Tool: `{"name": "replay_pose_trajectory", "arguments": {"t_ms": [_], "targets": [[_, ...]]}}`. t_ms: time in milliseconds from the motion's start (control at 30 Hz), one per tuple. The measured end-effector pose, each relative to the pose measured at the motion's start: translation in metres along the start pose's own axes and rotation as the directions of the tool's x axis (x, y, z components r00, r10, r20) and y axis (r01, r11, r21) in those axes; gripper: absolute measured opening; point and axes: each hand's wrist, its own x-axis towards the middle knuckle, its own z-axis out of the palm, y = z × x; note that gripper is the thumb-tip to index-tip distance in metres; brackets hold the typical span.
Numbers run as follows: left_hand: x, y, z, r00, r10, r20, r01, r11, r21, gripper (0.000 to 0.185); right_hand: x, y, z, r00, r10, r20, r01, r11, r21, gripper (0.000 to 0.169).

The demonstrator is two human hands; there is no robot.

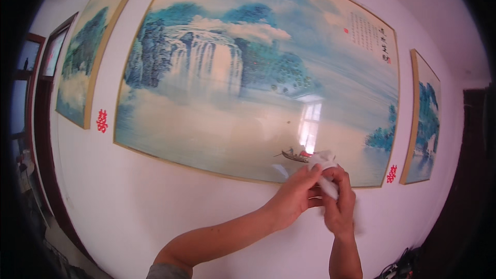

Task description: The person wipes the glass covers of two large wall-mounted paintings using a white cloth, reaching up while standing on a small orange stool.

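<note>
A crumpled white cloth or tissue (pixel 324 159) is held between both my hands, before the lower right part of a large framed landscape picture (pixel 217 124). My left hand (pixel 298 193) grips it from the left, with the thumb on top. From the right, my right hand (pixel 340 205) has its fingers bent around the same white piece. Part of it hangs down between the hands. The picture shows a waterfall, blue mountains and a small boat, and its glossy face reflects a window. Whether the cloth touches the picture I cannot tell.
Narrower framed pictures hang on the left (pixel 83 66) and right (pixel 424 124). Red paper cutouts (pixel 102 121) are on the white wall (pixel 174 193). A dark-framed doorway (pixel 46 104) stands far left. Dark cables (pixel 401 267) lie at the lower right.
</note>
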Motion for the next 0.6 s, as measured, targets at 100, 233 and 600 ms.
{"name": "replay_pose_trajectory", "arguments": {"t_ms": [100,233,600], "targets": [[-0.028,0.006,-0.016,0.958,0.191,-0.212,-0.212,0.974,-0.080,0.030,-0.006,0.001,0.026,0.959,-0.213,0.186,0.223,0.974,-0.035,0.039],[-0.072,0.036,-0.040,0.750,0.519,-0.411,-0.486,0.853,0.190,0.029,-0.007,-0.021,0.075,0.860,-0.409,0.306,0.454,0.887,-0.088,0.035],[-0.152,0.171,0.019,-0.539,0.581,0.610,0.194,-0.619,0.761,0.042,-0.068,0.050,0.175,0.791,-0.489,0.369,0.500,0.863,0.072,0.022]]}}
